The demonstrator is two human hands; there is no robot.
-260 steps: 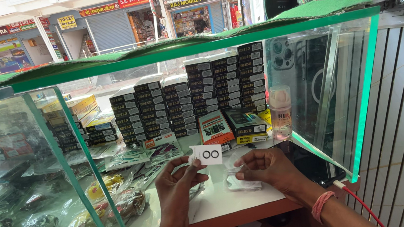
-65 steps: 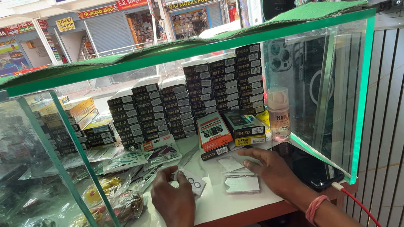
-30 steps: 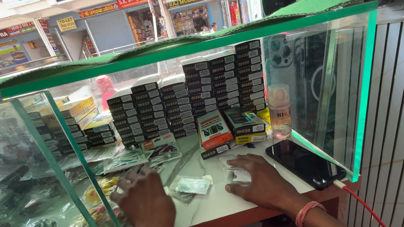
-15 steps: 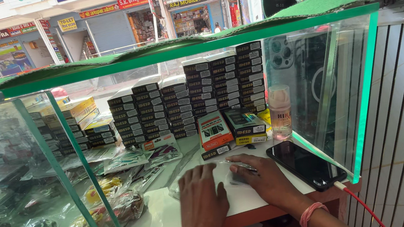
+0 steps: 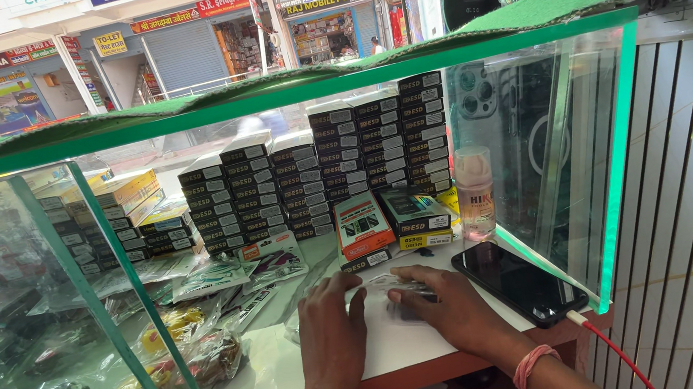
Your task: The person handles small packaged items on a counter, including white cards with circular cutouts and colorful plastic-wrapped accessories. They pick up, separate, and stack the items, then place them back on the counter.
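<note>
Left hand (image 5: 331, 320): lower middle of the frame, palm down on the white surface (image 5: 397, 352), fingers (image 5: 341, 288) stretched flat and released; their tips reach the near edge of a small clear plastic packet (image 5: 390, 284).
Right hand (image 5: 448, 302): just right of the left hand, also palm down; its fingers (image 5: 408, 293) curl loosely over the packet and press on it, grasping nothing that can be told for sure. An orange band (image 5: 532, 365) circles the wrist.
Clear plastic packet: lies flat on the surface between the two hands, partly under the right hand; what it contains cannot be made out.
Black phone (image 5: 520, 281): right of the right hand, lying face up near the corner of the surface, close to the hand but apart from it. A red cable (image 5: 616, 353) runs from its lower end toward the bottom right of the frame.
Small boxes (image 5: 384, 225): an orange one and a dark one, lying just above the hands in the middle of the frame.
Stacked dark boxes (image 5: 319, 176): in rows behind them, across the centre.
Pale bottle (image 5: 475, 194): upright, right of the small boxes, above the phone.
Glass case (image 5: 612, 192): green-edged panes stand around and above the surface.
Plastic-wrapped goods (image 5: 192, 356): lower left, behind a slanted glass divider.
</note>
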